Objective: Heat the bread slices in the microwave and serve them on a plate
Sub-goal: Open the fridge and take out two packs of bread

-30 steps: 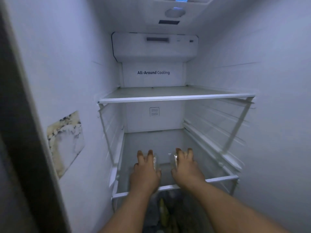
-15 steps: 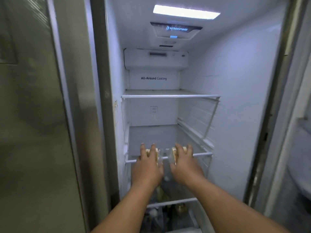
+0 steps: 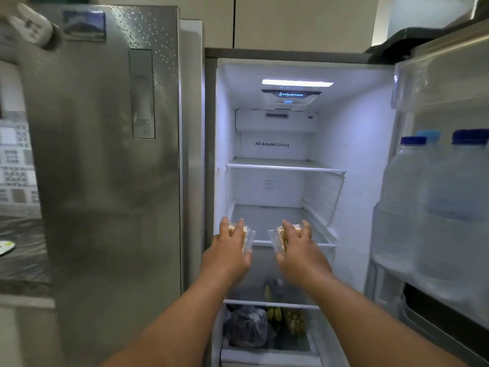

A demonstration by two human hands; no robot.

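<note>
I stand before an open fridge (image 3: 354, 160). My left hand (image 3: 227, 254) grips a clear plastic pack with bread slices (image 3: 247, 235), held at the front edge of the middle glass shelf (image 3: 267, 218). My right hand (image 3: 301, 251) grips a second clear pack with bread slices (image 3: 277, 238) beside it. A small gap separates the two packs. My fingers cover most of each pack. No microwave is in view. The edge of a plate (image 3: 6, 247) shows on the counter at far left.
The fridge's left door (image 3: 105, 168) is closed. The open right door (image 3: 449, 88) holds several water bottles (image 3: 407, 207). Below my hands a drawer holds a dark bag (image 3: 246, 327) and bananas (image 3: 275, 313). A dark counter (image 3: 23, 263) lies at left.
Both hands have pulled the bread packs out from deep on the shelf to its front edge. My view has backed away, so the doors and counter now show.
</note>
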